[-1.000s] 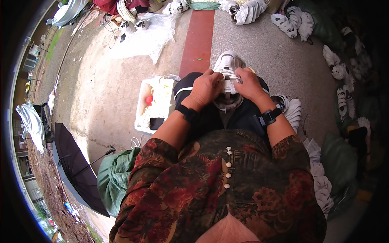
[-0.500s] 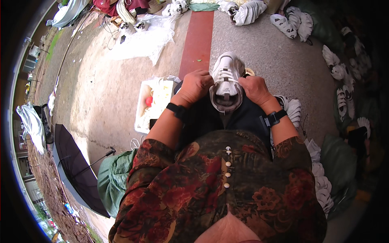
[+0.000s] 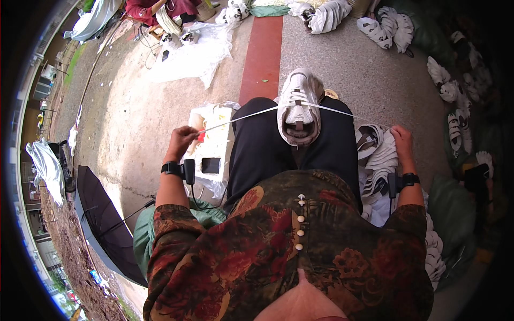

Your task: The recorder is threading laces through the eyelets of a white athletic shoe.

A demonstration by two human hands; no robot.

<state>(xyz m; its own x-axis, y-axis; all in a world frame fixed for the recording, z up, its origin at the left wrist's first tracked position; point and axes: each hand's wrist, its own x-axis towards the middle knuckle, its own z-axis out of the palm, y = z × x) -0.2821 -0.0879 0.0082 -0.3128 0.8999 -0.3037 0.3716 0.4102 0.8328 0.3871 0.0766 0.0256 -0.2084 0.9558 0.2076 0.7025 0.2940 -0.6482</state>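
Observation:
A white and grey sneaker [image 3: 297,85] sits upright between my knees, its opening toward me. A white shoelace [image 3: 243,116] runs out taut from both sides of its upper eyelets. My left hand [image 3: 183,140], out to the left beside the white box, is closed in a pinch on one end of the lace. Far out to the right, my right hand [image 3: 401,140] is closed above a stack of white shoe uppers [image 3: 381,160]. The lace's other side stretches toward it, though its last stretch is faint.
By my left leg stands a white box [image 3: 187,160] with laces, a red item and a dark flat object. An open black umbrella [image 3: 107,214] lies at left. Bundles of white shoe uppers [image 3: 327,17] line the far side and right. Another person [image 3: 160,12] sits at far left.
Both hands have moved from the sneaker's sides outward and back toward me, drawing the two lace ends out long and taut. The sneaker stays between my knees.

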